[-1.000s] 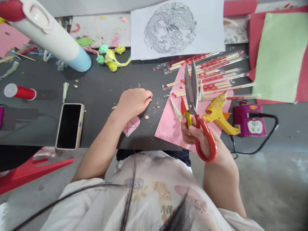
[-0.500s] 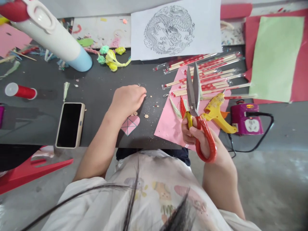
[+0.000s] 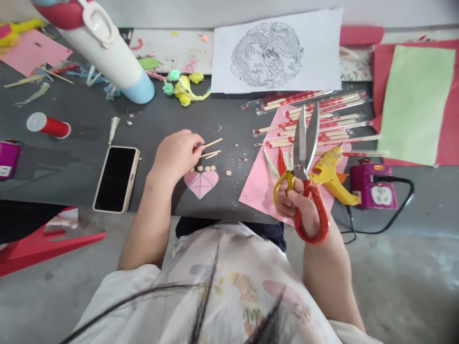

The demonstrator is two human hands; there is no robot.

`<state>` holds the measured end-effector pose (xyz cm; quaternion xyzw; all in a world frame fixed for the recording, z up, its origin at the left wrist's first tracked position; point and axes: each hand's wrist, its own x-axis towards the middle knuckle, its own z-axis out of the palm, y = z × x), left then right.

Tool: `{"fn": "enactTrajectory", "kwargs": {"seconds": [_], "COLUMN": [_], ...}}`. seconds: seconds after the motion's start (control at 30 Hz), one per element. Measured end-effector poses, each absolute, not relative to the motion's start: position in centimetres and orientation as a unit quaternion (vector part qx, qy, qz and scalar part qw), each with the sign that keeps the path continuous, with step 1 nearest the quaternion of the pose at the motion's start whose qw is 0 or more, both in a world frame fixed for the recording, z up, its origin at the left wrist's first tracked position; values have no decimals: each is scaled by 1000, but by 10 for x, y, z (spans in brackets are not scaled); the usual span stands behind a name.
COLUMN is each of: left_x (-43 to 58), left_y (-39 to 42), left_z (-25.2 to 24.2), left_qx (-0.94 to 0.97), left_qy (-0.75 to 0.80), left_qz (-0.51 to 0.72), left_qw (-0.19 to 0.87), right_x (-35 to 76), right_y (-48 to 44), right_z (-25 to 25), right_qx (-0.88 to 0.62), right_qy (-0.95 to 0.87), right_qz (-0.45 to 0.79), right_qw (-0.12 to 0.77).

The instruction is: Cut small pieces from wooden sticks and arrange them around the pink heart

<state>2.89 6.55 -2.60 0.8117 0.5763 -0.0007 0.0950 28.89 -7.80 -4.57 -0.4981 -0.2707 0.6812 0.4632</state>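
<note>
My right hand (image 3: 299, 205) grips large scissors (image 3: 305, 143) by their red and yellow handles, blades pointing up and slightly parted, above a pink paper sheet (image 3: 258, 184). My left hand (image 3: 177, 153) rests on the dark table (image 3: 161, 119) with its fingers pinched on a thin wooden stick (image 3: 212, 143); two more short sticks (image 3: 211, 154) lie just beside it. A pink heart-shaped paper piece (image 3: 201, 182) lies below the hand, with several tiny flower shapes (image 3: 205, 168) along its top edge.
A phone (image 3: 116, 178) lies left of my left arm. A yellow glue gun (image 3: 332, 174) and purple power socket (image 3: 373, 186) sit right of the scissors. Wrapped chopsticks (image 3: 315, 117), a dragon drawing (image 3: 274, 50), a white-blue bottle (image 3: 111, 57), a red spool (image 3: 48, 125) and green paper (image 3: 416, 102) lie further back.
My left hand has pulled left off the heart piece and now pinches a wooden stick. The scissors' blades have opened a little. The camera view shifted, so everything sits further right.
</note>
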Motion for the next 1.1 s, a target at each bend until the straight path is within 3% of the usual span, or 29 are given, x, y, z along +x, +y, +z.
{"fn": "enactTrajectory", "kwargs": {"seconds": [0.4, 0.73, 0.83, 0.97, 1.1], "left_x": [34, 41, 41, 47, 58], "left_y": [53, 48, 43, 30, 13], "left_z": [-30, -39, -38, -35, -25], "left_qx": [826, 841, 809, 675, 581], "left_qy": [546, 530, 537, 519, 459], "left_qz": [9, 19, 142, 344, 429], "left_qw": [139, 104, 190, 396, 517], "right_x": [278, 273, 273, 276, 272], "right_y": [-83, -89, -95, -102, -103], "right_z": [-43, -48, -47, -36, -24], "right_qx": [-495, -489, -500, -536, -587], "right_qy": [-290, -331, -372, -520, -607], "right_qz": [678, 678, 664, 590, 494], "right_qw": [460, 437, 412, 308, 209]}}
